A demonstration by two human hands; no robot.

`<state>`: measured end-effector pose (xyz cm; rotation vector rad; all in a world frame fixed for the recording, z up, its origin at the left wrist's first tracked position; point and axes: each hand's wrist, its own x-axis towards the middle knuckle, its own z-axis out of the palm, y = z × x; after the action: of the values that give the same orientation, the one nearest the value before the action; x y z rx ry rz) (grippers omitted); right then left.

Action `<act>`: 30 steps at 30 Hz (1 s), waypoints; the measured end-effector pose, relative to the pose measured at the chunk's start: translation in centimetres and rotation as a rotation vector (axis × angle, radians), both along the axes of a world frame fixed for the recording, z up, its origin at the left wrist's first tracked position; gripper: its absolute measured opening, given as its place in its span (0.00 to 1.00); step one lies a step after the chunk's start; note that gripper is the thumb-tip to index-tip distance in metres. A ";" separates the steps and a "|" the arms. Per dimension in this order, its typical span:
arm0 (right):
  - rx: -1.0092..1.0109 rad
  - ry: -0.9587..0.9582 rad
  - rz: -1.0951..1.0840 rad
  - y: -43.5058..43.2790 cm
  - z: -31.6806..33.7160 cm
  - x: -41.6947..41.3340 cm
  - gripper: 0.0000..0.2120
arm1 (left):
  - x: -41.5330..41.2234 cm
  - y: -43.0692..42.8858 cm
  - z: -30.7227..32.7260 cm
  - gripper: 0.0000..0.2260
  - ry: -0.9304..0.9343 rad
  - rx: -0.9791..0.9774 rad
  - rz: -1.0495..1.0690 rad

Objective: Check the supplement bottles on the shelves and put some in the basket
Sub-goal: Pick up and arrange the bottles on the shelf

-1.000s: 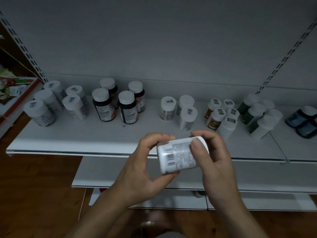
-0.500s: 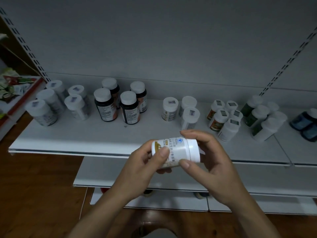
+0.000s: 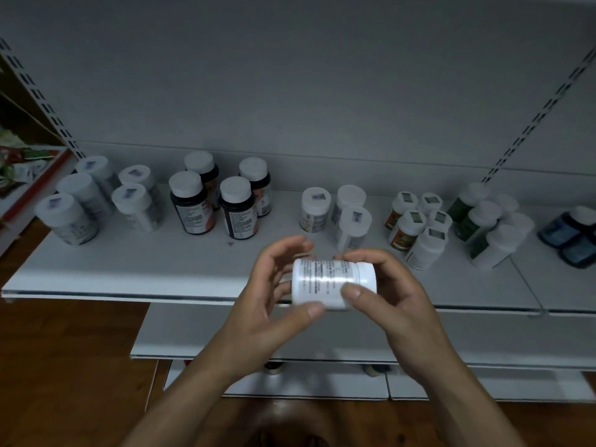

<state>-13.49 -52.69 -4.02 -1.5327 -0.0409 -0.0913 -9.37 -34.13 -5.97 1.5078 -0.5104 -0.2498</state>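
White plastic, glossy in the dim light: the supplement bottle [image 3: 332, 282] lies on its side in mid-air, just in front of the upper shelf [image 3: 129, 272] and level with its front edge, cap to the right and a panel of fine print turned toward the camera. That pose looks chosen for reading, so I judge the checking step is under way. The left hand [image 3: 267, 301] cups the base end, thumb pressed against the lower front edge and fingers loosely fanned behind. The right hand [image 3: 396, 301] pinches the cap end, thumb on the front and fingers curled over the top. Holding it by the ends leaves the label uncovered.

On the shelf behind, bottles stand grouped by kind, labels mostly outward: three matching white bottles [image 3: 353, 227] nearest the held one, probably its group, dark bottles [image 3: 238, 208] to the left, pale ones [image 3: 67, 217] beyond those, then orange-labelled bottles [image 3: 406, 227], green-labelled bottles [image 3: 474, 221] and blue bottles [image 3: 567, 230] to the right. A lower shelf [image 3: 193, 333] juts out beneath. No basket is in view, so where this bottle would go cannot be told
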 end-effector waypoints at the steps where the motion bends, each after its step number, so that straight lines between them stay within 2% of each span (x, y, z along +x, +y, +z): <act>1: 0.011 0.025 -0.020 0.0 -0.1 0.1 0.16 | 0.0 0.1 0.0 0.25 -0.044 -0.001 -0.025; 6: 0.005 -0.010 0.029 -0.2 0.1 0.0 0.21 | 0.6 0.0 0.5 0.20 0.059 -0.049 0.026; 9: 0.011 -0.037 0.011 -0.2 0.0 0.3 0.19 | 0.7 0.0 0.4 0.22 0.089 -0.032 0.029; 12: 0.028 0.012 -0.038 0.0 -0.3 0.7 0.16 | 0.7 0.3 0.1 0.24 0.001 -0.010 -0.012; 14: 0.034 0.009 -0.021 -0.1 -0.3 0.7 0.18 | 0.9 0.3 0.2 0.22 -0.005 -0.014 0.007; 18: 0.015 -0.036 0.049 0.0 -0.3 0.5 0.21 | 1.1 0.0 0.5 0.18 0.103 -0.028 0.058; 22: 0.030 0.016 -0.059 0.2 -0.5 1.1 0.17 | 1.0 0.1 0.1 0.25 0.030 0.024 0.016; 27: 0.023 -0.033 0.002 -0.2 -0.6 0.9 0.21 | 1.3 -0.4 0.2 0.21 0.112 -0.006 0.077; 30: 0.036 -0.025 -0.027 -0.2 -0.6 1.0 0.17 | 1.3 -0.4 0.3 0.22 0.103 0.025 0.044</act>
<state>-12.46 -52.87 -4.65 -1.4961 -0.0380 -0.1325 -8.10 -34.57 -5.71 1.5202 -0.3930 -0.2988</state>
